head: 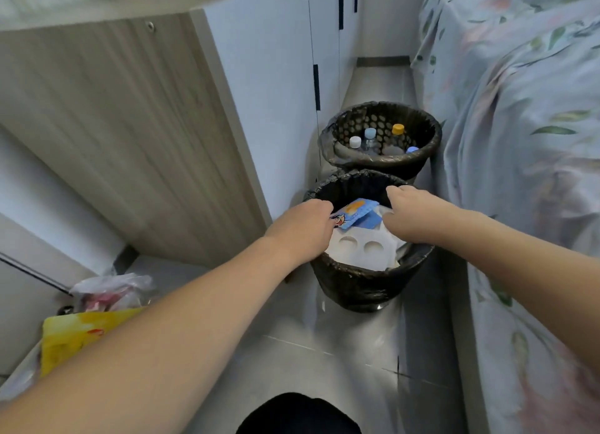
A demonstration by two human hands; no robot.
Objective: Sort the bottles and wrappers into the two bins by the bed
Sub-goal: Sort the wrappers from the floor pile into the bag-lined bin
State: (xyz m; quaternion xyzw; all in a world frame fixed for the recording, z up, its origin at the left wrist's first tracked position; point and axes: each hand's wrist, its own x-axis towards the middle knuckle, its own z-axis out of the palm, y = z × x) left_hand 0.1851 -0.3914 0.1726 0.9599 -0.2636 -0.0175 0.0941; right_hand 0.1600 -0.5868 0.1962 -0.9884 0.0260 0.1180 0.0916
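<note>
On the floor at the near left, a yellow packet and a clear plastic bag lie beside the cabinet, well apart from both hands; they look like waste not yet sorted. Further out, both hands reach over the near bin, which stands between cabinet and bed. The left hand is over the bin's left rim, its fingers curled down and touching the blue wrapper at its left end; whether they pinch it or have let go I cannot tell. The right hand hangs over the right rim, fingers bent downward, apparently holding nothing, though their tips are hidden. The wrapper lies between the two hands, its long axis slanting up to the right, atop a white tray already inside. Beyond, touching the near bin, the far bin holds capped bottles upright. The left hand is nearer the wrapper, so releasing it probably falls to that hand.
</note>
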